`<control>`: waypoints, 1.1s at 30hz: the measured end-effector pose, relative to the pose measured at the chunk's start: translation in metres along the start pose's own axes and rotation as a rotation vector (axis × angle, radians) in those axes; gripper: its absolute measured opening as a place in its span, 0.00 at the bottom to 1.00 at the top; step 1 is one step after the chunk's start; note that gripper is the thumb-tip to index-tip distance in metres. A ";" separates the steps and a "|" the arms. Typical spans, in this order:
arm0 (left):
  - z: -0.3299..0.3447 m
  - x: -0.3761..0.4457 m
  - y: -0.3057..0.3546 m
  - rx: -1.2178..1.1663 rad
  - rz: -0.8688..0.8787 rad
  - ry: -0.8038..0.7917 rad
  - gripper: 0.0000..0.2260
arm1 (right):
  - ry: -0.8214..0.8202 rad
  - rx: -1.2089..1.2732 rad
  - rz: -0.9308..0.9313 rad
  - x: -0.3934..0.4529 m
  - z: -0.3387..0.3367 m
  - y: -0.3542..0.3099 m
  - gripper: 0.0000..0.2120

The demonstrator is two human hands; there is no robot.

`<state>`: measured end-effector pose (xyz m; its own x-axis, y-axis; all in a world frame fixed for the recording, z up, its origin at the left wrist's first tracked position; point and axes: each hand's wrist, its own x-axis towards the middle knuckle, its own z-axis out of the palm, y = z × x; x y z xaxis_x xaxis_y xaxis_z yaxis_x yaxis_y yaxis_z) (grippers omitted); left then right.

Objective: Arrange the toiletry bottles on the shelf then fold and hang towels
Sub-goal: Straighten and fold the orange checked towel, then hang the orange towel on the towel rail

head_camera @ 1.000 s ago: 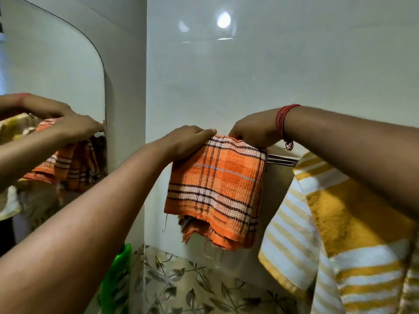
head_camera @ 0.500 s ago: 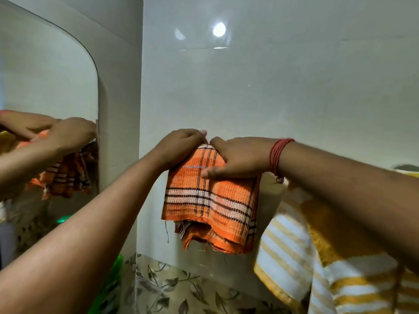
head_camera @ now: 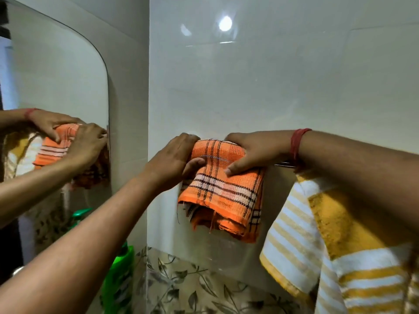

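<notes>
Your left hand (head_camera: 169,163) and right hand (head_camera: 254,152) had slid the folded orange checked towel (head_camera: 223,189) leftward along the rail (head_camera: 283,164) at mid-frame, both grips pinching its top, nearly hung.

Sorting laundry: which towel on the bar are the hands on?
The orange plaid towel; both hands press it. The yellow striped towel hangs untouched beside it.

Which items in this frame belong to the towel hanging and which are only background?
Part of the job:
- orange checked towel, draped over the rail
- towel rail
- yellow striped towel, hanging to the right
- left hand and right hand, both on the orange towel
- green bottle

Background:
- mirror
- leaf-patterned tiles
</notes>
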<state>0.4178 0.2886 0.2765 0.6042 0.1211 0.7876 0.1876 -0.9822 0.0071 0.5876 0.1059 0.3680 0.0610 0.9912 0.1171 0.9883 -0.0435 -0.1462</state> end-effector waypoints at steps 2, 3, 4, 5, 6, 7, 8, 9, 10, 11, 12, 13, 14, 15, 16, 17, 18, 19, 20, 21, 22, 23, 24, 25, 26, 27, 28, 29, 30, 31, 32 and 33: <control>-0.004 0.000 0.003 -0.016 -0.008 -0.048 0.26 | -0.069 0.088 0.047 -0.012 -0.003 0.010 0.22; -0.008 0.000 0.004 -0.019 -0.013 -0.070 0.26 | -0.113 0.098 0.065 -0.018 -0.006 0.012 0.21; -0.013 0.000 0.005 -0.018 -0.019 -0.076 0.26 | -0.147 0.044 0.071 -0.024 -0.011 0.011 0.21; -0.016 0.001 0.008 -0.008 -0.022 -0.060 0.27 | -0.164 -0.056 0.068 -0.028 -0.017 0.008 0.22; -0.019 0.003 0.013 0.010 -0.014 -0.025 0.27 | -0.149 -0.164 0.064 -0.029 -0.021 0.002 0.26; -0.019 0.006 0.020 0.025 0.004 0.015 0.27 | -0.089 -0.234 0.052 -0.026 -0.022 -0.004 0.31; -0.017 0.010 0.029 0.030 0.030 0.039 0.26 | -0.007 -0.254 0.032 -0.021 -0.021 -0.010 0.34; -0.014 0.013 0.039 0.030 0.056 0.042 0.24 | 0.078 -0.262 0.003 -0.016 -0.016 -0.015 0.34; -0.010 0.015 0.047 0.043 0.074 0.032 0.23 | 0.134 -0.292 -0.023 -0.011 -0.009 -0.020 0.33; -0.006 0.015 0.051 0.075 0.085 0.022 0.23 | 0.147 -0.337 -0.025 -0.007 -0.001 -0.022 0.32; -0.004 0.014 0.051 0.111 0.085 0.020 0.23 | 0.135 -0.371 -0.008 -0.006 0.005 -0.022 0.32; -0.003 0.011 0.047 0.135 0.076 0.021 0.24 | 0.118 -0.385 0.017 -0.009 0.009 -0.021 0.32; -0.003 0.007 0.042 0.134 0.057 0.018 0.25 | 0.107 -0.384 0.049 -0.015 0.010 -0.018 0.32; -0.004 0.003 0.038 0.120 0.028 0.014 0.27 | 0.101 -0.376 0.077 -0.024 0.008 -0.017 0.32; -0.005 0.000 0.035 0.099 -0.012 0.014 0.28 | 0.090 -0.377 0.105 -0.035 0.005 -0.016 0.31; -0.006 -0.001 0.035 0.071 -0.061 0.027 0.28 | 0.087 -0.408 0.131 -0.047 0.001 -0.015 0.30; -0.009 -0.002 0.037 0.039 -0.105 0.065 0.28 | 0.114 -0.464 0.139 -0.061 -0.002 -0.014 0.29; -0.011 -0.003 0.044 0.000 -0.122 0.131 0.26 | 0.187 -0.518 0.130 -0.077 -0.005 -0.012 0.29; -0.013 -0.004 0.055 -0.037 -0.101 0.222 0.25 | 0.301 -0.536 0.108 -0.094 -0.006 -0.011 0.29; -0.014 -0.007 0.071 -0.071 -0.052 0.315 0.23 | 0.439 -0.507 0.086 -0.113 -0.004 -0.010 0.28; -0.012 -0.010 0.090 -0.110 0.006 0.391 0.21 | 0.582 -0.449 0.061 -0.132 0.001 -0.010 0.27; -0.008 -0.015 0.111 -0.151 0.067 0.434 0.19 | 0.712 -0.392 0.035 -0.149 0.009 -0.010 0.25; 0.000 -0.019 0.134 -0.204 0.124 0.438 0.19 | 0.817 -0.352 0.030 -0.166 0.019 -0.009 0.23; 0.009 -0.024 0.157 -0.267 0.158 0.413 0.19 | 0.900 -0.325 0.038 -0.179 0.031 -0.008 0.21; 0.019 -0.028 0.180 -0.342 0.163 0.374 0.20 | 0.967 -0.303 0.058 -0.191 0.042 -0.005 0.19; 0.029 -0.031 0.200 -0.420 0.148 0.340 0.21 | 1.028 -0.281 0.083 -0.201 0.054 -0.002 0.18; 0.038 -0.035 0.216 -0.485 0.118 0.321 0.22 | 1.086 -0.254 0.106 -0.208 0.065 0.002 0.16; 0.048 -0.037 0.230 -0.535 0.082 0.312 0.22 | 1.142 -0.224 0.129 -0.216 0.075 0.007 0.15; 0.057 -0.039 0.242 -0.571 0.039 0.310 0.23 | 1.199 -0.195 0.148 -0.222 0.085 0.013 0.14; 0.065 -0.040 0.252 -0.596 -0.011 0.308 0.24 | 1.251 -0.170 0.170 -0.228 0.095 0.020 0.13; 0.072 -0.039 0.261 -0.612 -0.067 0.309 0.25 | 1.288 -0.147 0.197 -0.232 0.104 0.027 0.13; 0.076 -0.039 0.267 -0.622 -0.124 0.308 0.26 | 1.308 -0.127 0.222 -0.234 0.113 0.032 0.13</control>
<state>0.5035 0.0324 0.2009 0.3429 0.2814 0.8963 -0.2926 -0.8746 0.3865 0.5889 -0.1133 0.2250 0.2387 0.1160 0.9641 0.9418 -0.2695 -0.2008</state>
